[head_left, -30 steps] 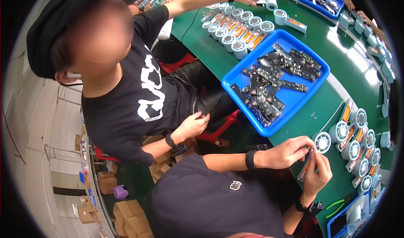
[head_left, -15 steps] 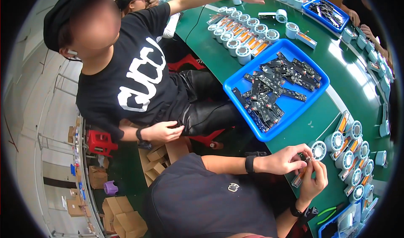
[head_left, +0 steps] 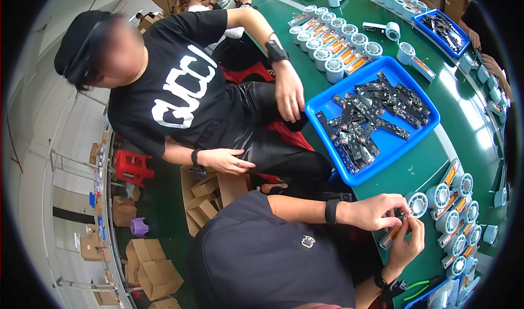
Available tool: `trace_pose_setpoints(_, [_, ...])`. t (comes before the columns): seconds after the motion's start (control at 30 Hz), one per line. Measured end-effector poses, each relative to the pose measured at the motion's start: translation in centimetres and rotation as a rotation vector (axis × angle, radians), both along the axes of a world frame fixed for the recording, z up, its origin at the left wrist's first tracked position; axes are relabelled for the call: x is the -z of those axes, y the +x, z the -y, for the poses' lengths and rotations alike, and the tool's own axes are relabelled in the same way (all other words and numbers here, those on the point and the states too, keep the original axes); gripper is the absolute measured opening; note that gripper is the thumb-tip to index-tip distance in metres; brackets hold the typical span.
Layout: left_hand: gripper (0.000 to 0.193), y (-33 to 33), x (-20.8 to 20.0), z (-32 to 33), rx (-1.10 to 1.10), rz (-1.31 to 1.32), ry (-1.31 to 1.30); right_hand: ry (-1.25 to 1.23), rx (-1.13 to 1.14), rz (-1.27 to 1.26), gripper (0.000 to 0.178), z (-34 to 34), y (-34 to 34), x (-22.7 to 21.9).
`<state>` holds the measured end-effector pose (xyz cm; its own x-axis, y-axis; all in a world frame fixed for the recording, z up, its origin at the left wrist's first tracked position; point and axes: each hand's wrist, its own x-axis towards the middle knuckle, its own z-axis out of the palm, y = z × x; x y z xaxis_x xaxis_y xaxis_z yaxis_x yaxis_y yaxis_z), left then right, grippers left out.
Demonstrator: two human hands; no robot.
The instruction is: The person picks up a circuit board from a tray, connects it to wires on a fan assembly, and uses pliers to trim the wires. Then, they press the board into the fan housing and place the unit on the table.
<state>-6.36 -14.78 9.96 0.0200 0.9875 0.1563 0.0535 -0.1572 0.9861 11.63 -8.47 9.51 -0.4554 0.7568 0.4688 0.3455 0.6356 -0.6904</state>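
My left hand (head_left: 376,212) and my right hand (head_left: 410,240) meet over the near right part of the table, fingers closed in a pinch. Between them is a half-open light-blue handheld fan (head_left: 418,204). Its round grille shows just beyond my fingertips, and its handle, with an orange part inside, sticks out below my left hand. Whatever small part lies right at the fingertips is too hidden to make out. Right of my hands lie several similar light-blue fans (head_left: 447,221), their handles showing orange cells.
A blue tray (head_left: 349,179) of black circuit boards stands beyond my hands. More fans (head_left: 334,70) stand in rows behind it. Green-handled pliers (head_left: 417,290) lie near my right wrist. A co-worker in a black T-shirt (head_left: 185,90) sits to the left, near cardboard boxes (head_left: 155,268).
The co-worker's arm has come down from over the table to beside the blue tray, and their head has lowered. The view has shifted slightly. My hands keep nearly the same pinch.
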Motion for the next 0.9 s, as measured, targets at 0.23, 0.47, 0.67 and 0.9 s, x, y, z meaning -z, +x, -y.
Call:
trace_pose_setpoints(0.23, [0.026,-1.1,0.5,-0.1,0.107,0.060,-0.084,-0.245,-0.077,0.009,0.012,-1.3,0.7,1.0])
trace_pose_setpoints(0.47, [0.024,-0.8,2.1,-0.6,0.107,0.021,-0.048,-0.243,-0.071,0.044,0.011,-1.6,0.3,1.4])
trace_pose_setpoints(0.67, [0.027,-0.6,5.0,-3.8,0.047,0.375,-0.210,-0.033,-0.073,0.032,0.015,-4.8,-1.0,3.9])
trace_pose_setpoints(0.9, [0.031,0.5,8.7,-8.7,0.123,0.430,-0.228,0.042,-0.031,-0.064,0.017,-9.2,0.3,6.8])
